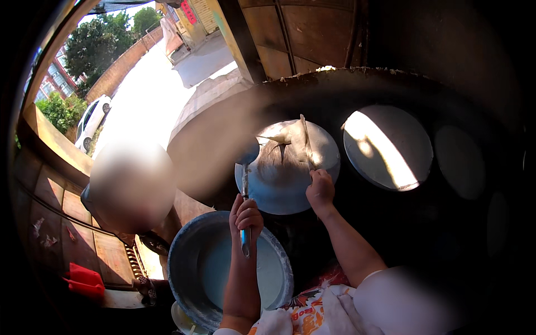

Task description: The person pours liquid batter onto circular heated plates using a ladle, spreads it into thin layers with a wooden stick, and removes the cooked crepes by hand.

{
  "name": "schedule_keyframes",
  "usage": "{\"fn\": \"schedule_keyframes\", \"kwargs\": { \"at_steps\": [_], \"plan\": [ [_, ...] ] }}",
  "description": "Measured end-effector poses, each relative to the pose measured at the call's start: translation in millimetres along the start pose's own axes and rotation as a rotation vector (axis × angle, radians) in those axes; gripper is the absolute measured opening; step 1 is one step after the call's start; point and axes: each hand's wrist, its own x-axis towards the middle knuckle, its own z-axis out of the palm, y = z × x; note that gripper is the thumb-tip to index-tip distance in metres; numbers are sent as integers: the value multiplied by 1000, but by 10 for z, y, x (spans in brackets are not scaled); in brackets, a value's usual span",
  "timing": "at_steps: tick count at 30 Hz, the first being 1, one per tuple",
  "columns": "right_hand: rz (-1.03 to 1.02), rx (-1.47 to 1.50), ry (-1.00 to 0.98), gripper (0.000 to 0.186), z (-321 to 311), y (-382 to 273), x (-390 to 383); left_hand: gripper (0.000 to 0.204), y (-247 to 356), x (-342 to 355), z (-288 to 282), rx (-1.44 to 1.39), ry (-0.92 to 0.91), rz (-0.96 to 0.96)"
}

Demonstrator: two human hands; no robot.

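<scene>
My left hand (246, 216) is closed round the handle of a ladle (244, 181), whose bowl hangs over the left edge of a round griddle plate (279, 195). In my right hand (320, 191) is a thin spreader (307, 142), held by its lower end and reaching across the plate. Pale batter (292, 133) lies in an uneven layer over the plate's far part, beside the spreader. A darker patch shows at the plate's middle. Below my left forearm stands a wide basin (177, 254) of whitish liquid batter.
Another round plate (410, 131), crossed by a strip of sunlight, sits to the right, with a dimmer disc (459, 162) beyond. A crusted dark rim (346, 75) curves behind them. At lower left lies a red object (85, 281). Outside stands a white car (92, 123). Parts of the left side are blurred.
</scene>
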Motion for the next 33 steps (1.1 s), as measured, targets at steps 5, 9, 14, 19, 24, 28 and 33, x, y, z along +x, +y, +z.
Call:
{"fn": "schedule_keyframes", "kwargs": {
  "at_steps": [5, 9, 14, 19, 24, 28, 33],
  "plan": [
    [-55, -26, -158, 25, 109, -316, 331, 41, -482, 50, -6, 37, -152, 84],
    [-235, 11, -269, 23, 235, -240, 381, 41, -626, 324, -94, 27, -119, 136],
    [-342, 51, -223, 24, -615, 518, 672, 41, -784, 297, -197, 172, -127, 203],
    [-370, 204, -426, 24, -375, 488, 1043, 44, -842, 361, -440, 221, -18, 320],
    [-488, 305, -594, 19, -176, 282, 1060, 43, -1057, 308, -365, 242, 27, 400],
    [-616, 347, -754, 21, -480, 371, 1159, 41, -1348, 221, -165, 323, 17, 423],
    [-429, 378, -630, 24, -419, 786, 1820, 36, -1236, 313, -324, 425, 117, 489]
  ]
}}
